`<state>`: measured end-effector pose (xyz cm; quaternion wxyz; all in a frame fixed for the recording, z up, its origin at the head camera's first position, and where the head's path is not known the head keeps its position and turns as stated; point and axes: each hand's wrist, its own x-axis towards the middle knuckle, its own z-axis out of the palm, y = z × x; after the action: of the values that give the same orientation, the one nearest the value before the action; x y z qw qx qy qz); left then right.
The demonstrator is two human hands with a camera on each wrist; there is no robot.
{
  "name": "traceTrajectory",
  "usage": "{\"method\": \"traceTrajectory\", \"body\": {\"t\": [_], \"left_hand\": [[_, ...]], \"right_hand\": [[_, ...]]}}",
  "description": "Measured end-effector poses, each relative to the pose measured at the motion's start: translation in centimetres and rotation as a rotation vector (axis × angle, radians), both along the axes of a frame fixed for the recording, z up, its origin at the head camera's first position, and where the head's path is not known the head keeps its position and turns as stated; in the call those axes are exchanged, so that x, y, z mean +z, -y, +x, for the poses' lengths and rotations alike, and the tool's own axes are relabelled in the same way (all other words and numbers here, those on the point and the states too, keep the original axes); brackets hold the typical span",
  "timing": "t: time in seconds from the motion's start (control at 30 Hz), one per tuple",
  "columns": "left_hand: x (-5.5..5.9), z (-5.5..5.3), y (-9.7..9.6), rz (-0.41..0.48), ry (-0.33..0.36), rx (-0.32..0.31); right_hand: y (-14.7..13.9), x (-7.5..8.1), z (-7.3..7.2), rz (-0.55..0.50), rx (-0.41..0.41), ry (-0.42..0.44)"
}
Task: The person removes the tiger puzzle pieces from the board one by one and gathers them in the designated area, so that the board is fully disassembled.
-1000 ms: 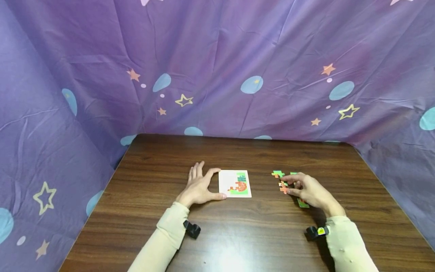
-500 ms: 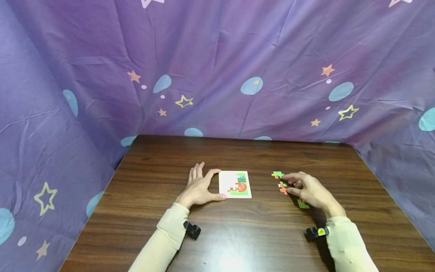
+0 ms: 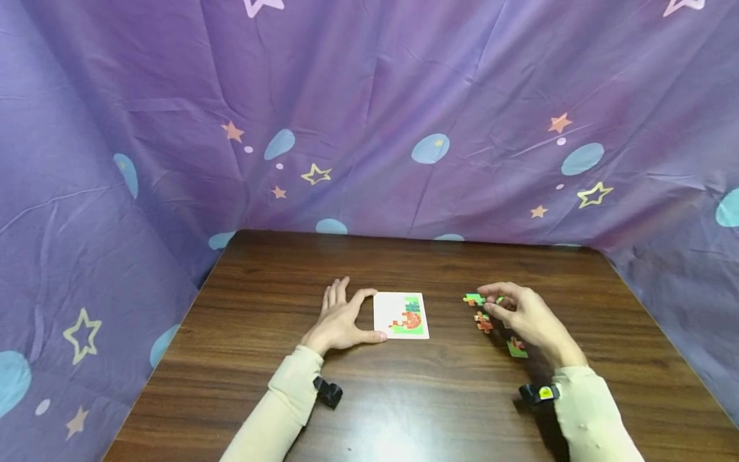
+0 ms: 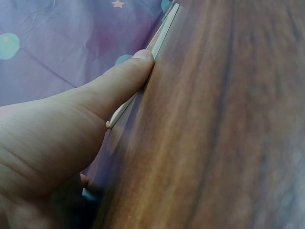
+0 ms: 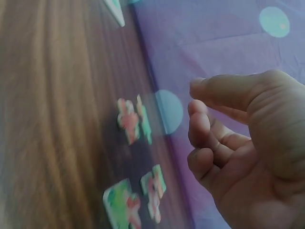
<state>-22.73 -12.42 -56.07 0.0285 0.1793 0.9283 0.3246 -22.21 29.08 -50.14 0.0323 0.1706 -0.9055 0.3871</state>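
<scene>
A square white puzzle board (image 3: 385,311) lies on the table, with joined green, red and blue pieces filling its right and lower parts. My left hand (image 3: 340,321) holds it at the left side, thumb at the near corner and index finger at the far one. The left wrist view shows the thumb (image 4: 128,71) on the board's edge. My right hand (image 3: 528,317) hovers over loose puzzle pieces, fingers loosely bent and nothing visible between them. Near it lie a green-and-orange piece (image 3: 473,299), a red piece (image 3: 484,323) and a green-and-red piece (image 3: 518,348). Others are partly hidden beneath the hand.
The dark wood table (image 3: 439,385) carries the board at its middle and the loose pieces to the right. A purple curtain (image 3: 369,115) with stars hangs behind and along both sides. Each wrist wears a black strap.
My right hand has shifted away from me, its thumb leaving the red piece and uncovering more of the near pieces. My left hand and the board stay in place.
</scene>
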Motion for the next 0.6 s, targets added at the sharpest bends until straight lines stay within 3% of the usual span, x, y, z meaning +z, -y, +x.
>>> {"method": "traceTrajectory", "body": {"t": [0.3,0.47,0.6], "left_hand": [[0.0,-0.2,0.2,-0.005,-0.031,0.004],[-0.2,-0.1,0.0,-0.005,-0.011,-0.002],[-0.3,-0.1,-0.2,0.004,-0.016,-0.001]], "right_hand": [[4.2,0.7,-1.7,-0.069,0.082,0.045],[6.6,0.1,-2.0,-0.129,0.131,0.093],[8.6,-0.7,-2.2,-0.208,0.235,0.138]]}}
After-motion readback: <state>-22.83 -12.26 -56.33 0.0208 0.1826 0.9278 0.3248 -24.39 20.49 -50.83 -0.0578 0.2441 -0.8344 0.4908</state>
